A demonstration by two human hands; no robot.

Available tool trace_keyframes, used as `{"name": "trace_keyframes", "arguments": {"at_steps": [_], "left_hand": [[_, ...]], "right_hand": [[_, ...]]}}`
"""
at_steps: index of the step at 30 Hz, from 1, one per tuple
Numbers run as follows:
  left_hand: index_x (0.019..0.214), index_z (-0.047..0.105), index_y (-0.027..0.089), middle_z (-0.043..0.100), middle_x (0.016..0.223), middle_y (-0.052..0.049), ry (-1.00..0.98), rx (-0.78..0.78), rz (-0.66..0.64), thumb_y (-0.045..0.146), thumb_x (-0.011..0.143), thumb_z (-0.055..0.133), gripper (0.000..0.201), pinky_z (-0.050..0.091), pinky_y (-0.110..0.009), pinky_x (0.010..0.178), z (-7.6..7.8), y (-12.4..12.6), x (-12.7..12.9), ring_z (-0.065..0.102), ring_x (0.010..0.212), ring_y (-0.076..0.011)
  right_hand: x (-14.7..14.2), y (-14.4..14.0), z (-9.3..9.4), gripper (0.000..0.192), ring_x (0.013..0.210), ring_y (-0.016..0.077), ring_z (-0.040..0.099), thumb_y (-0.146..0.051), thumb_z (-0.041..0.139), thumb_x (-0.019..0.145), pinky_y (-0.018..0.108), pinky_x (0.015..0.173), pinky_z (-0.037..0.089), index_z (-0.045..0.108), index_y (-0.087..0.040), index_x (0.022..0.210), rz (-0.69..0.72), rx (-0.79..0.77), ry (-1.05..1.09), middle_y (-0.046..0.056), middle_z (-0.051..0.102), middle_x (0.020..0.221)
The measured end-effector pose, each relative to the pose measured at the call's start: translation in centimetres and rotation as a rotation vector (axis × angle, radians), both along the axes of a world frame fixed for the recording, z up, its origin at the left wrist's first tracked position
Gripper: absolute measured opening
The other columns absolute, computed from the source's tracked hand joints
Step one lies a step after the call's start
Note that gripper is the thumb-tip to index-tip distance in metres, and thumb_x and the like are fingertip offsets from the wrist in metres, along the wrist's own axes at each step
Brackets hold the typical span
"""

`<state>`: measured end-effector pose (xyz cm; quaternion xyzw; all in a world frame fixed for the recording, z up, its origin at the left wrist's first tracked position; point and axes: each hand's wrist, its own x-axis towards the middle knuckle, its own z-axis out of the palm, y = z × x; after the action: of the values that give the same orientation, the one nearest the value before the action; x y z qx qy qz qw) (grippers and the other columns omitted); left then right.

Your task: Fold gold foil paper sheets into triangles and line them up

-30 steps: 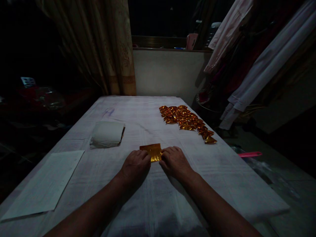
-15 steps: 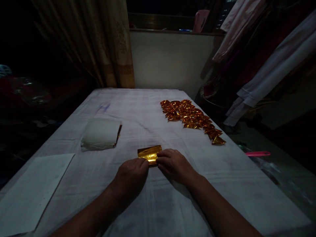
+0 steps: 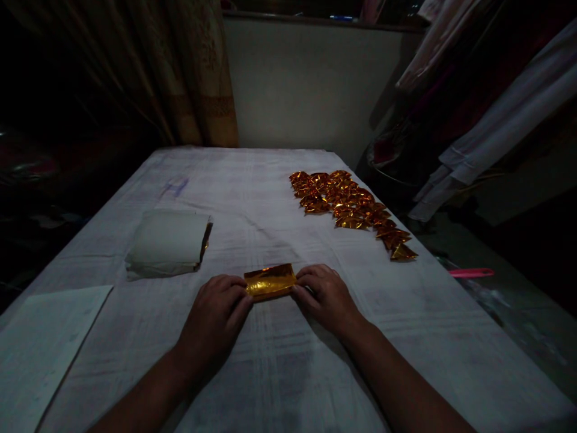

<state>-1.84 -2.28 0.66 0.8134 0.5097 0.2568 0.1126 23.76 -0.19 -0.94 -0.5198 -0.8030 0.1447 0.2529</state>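
Observation:
A shiny gold foil paper, partly rolled or folded into a band, lies at the near middle of the table. My left hand pinches its left end between thumb and fingers. At the opposite end, my right hand grips the foil paper the same way. Beyond my left hand rests a stack of pale sheets with a gold edge showing on its right side. Several folded gold foil pieces lie heaped in a slanting group toward the right edge.
The table wears a pale checked cloth. A large white sheet lies at the near left. Clothes hang on the right, above a pink handle. A curtain hangs behind the table.
My left hand has shifted left, from the foil paper's near edge to its left end, so more of the foil shows. The camera view has tilted down slightly.

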Motion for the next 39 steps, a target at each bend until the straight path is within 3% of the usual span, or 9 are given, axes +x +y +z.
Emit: {"name": "trace_keyframes", "arguments": {"at_steps": [10, 26, 30, 35, 39], "left_hand": [[0.074, 0.065, 0.02, 0.07, 0.101, -0.008, -0.002, -0.004, 0.072, 0.035, 0.098, 0.05, 0.032, 0.049, -0.046, 0.089, -0.6, 0.5, 0.2, 0.062, 0.098, -0.026], [0.071, 0.062, 0.02, 0.069, 0.102, -0.008, 0.045, 0.006, 0.088, 0.03, 0.096, 0.052, 0.028, 0.05, -0.046, 0.091, -0.7, 0.7, 0.4, 0.061, 0.1, -0.0264], [0.093, 0.067, 0.019, 0.068, 0.111, -0.011, 0.086, 0.125, 0.092, 0.025, 0.098, 0.051, 0.018, 0.051, -0.047, 0.091, -0.5, 0.2, 0.9, 0.061, 0.104, -0.0286], [0.124, 0.065, 0.02, 0.07, 0.126, -0.009, 0.178, 0.251, -0.167, 0.022, 0.101, 0.047, 0.029, 0.044, -0.049, 0.108, -0.5, -1.3, 2.8, 0.059, 0.123, -0.028], [0.14, 0.056, 0.017, 0.064, 0.14, -0.011, 0.217, 0.207, -0.278, 0.038, 0.103, 0.048, 0.043, 0.04, -0.051, 0.115, -1.3, -2.1, 3.4, 0.055, 0.133, -0.0284]], "right_hand": [[-0.9, -0.2, -0.1, 0.014, 0.093, 0.0221, 0.06, -0.023, 0.068, 0.089, 0.035, 0.081, 0.038, 0.065, -0.021, 0.075, -0.133, 0.007, 0.014, 0.003, 0.07, 0.093], [-1.4, -0.2, -0.1, 0.018, 0.091, 0.022, 0.058, -0.025, 0.063, 0.091, 0.035, 0.08, 0.036, 0.059, -0.022, 0.074, -0.157, 0.03, -0.096, 0.004, 0.066, 0.088], [-1.5, -0.2, -0.2, 0.017, 0.09, 0.0226, 0.057, -0.024, 0.064, 0.09, 0.035, 0.079, 0.035, 0.059, -0.021, 0.074, -0.165, 0.039, -0.1, 0.004, 0.065, 0.088], [-1.7, -0.2, -0.1, 0.016, 0.092, 0.0228, 0.056, -0.023, 0.066, 0.089, 0.035, 0.081, 0.035, 0.06, -0.021, 0.075, -0.175, 0.024, -0.119, 0.004, 0.066, 0.09], [-1.8, -0.2, -0.1, 0.016, 0.092, 0.0226, 0.056, -0.025, 0.067, 0.09, 0.035, 0.082, 0.036, 0.06, -0.021, 0.075, -0.18, 0.026, -0.133, 0.004, 0.065, 0.09]]}}
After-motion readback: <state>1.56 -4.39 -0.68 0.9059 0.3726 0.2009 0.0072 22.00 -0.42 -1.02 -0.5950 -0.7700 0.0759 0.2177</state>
